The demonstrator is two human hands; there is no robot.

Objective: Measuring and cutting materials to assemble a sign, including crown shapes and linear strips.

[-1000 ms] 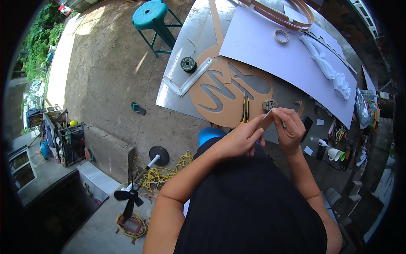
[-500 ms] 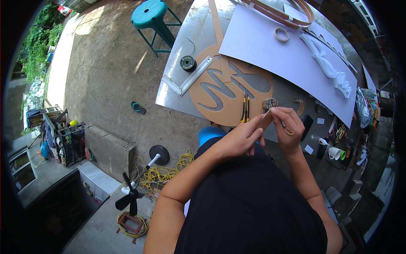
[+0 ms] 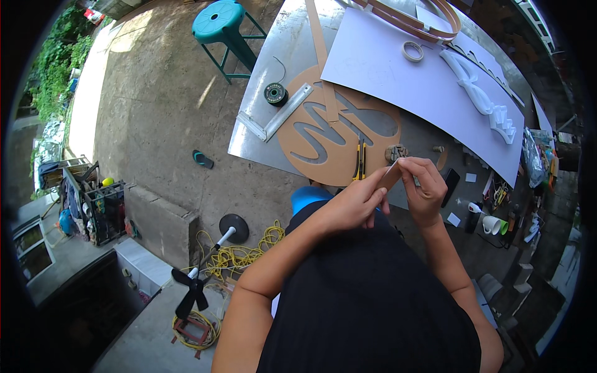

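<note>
Brown strip: just off the round board's (image 3: 339, 169) near right edge, between both hands; height above it can't be told.
Left hand (image 3: 360, 200): fingers closed, gripping strip's (image 3: 390, 178) lower part.
Right hand (image 3: 426, 188): thumb and fingertips pinched at strip's upper end.
Yellow-and-black tool (image 3: 360, 158): on round board, near edge.
Metal square (image 3: 288, 114): left side of round board.
Wire spool (image 3: 275, 94): beyond square, left of round board.
White sheet (image 3: 373, 71): beyond round board, to the right.
</note>
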